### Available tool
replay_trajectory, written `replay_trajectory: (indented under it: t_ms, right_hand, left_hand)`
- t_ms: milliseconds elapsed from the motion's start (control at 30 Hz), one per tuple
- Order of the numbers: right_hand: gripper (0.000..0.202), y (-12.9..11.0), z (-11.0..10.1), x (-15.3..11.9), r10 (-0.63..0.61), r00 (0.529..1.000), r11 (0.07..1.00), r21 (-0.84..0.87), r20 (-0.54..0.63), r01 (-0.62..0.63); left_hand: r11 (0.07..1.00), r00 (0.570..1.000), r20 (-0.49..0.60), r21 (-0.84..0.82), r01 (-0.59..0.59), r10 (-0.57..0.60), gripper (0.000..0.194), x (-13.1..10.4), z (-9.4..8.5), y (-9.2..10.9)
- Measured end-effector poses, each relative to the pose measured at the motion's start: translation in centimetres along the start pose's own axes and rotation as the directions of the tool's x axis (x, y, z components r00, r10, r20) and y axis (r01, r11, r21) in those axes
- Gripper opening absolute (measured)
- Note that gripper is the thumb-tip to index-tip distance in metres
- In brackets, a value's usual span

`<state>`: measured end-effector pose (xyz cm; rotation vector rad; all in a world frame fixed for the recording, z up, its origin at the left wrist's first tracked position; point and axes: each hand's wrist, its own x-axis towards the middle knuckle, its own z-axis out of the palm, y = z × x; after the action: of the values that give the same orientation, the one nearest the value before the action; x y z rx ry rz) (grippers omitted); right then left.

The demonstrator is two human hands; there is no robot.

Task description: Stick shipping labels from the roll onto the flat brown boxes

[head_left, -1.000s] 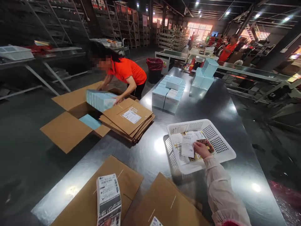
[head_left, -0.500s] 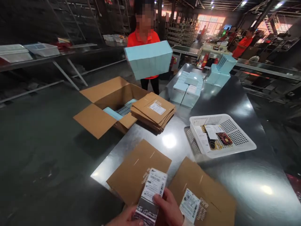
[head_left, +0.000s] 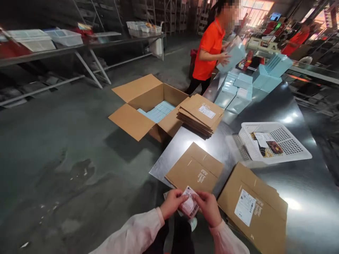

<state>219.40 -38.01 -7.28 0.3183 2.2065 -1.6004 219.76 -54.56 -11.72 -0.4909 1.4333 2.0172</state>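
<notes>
Between my two hands, at the bottom middle, is a small stack of printed labels (head_left: 189, 204), tilted, with a barcode on the top one. My left hand (head_left: 172, 203) pinches its left side, and my right hand (head_left: 209, 207) pinches the upper right. Just beyond them lies a flat brown carton (head_left: 194, 165) with white print at the table's corner. To the right of my right hand, another flat carton stack (head_left: 262, 201) bears a white label (head_left: 245, 207).
An open cardboard box (head_left: 137, 123) with light blue boxes inside stands left of a flat carton stack (head_left: 202, 113). A white basket (head_left: 293, 143) holds papers. Blue boxes (head_left: 238, 93) stand farther back on the metal table (head_left: 272, 113). A person in orange (head_left: 209, 49) handles blue boxes.
The view has swung left and down. My hands have drawn back with the labels. The person in orange has carried the blue boxes from above the open box to the table; more blue boxes show inside it.
</notes>
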Motion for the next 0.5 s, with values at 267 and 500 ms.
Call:
replay_trajectory:
  t_ms: [267,500]
  right_hand:
    - [0.057,1.7,0.1,4.2,0.251,0.959,0.936,0.220,0.133,-0.276]
    - [0.050,1.1,0.2,5.0,0.240,0.959,0.931,0.244,0.152,-0.272]
  left_hand:
    - [0.947,0.963,0.148,-0.199,0.253,-0.226,0.029,1.4,-0.3,1.5]
    - [0.929,0.952,0.153,-0.224,0.294,-0.265,0.010,1.7,-0.4,3.1]
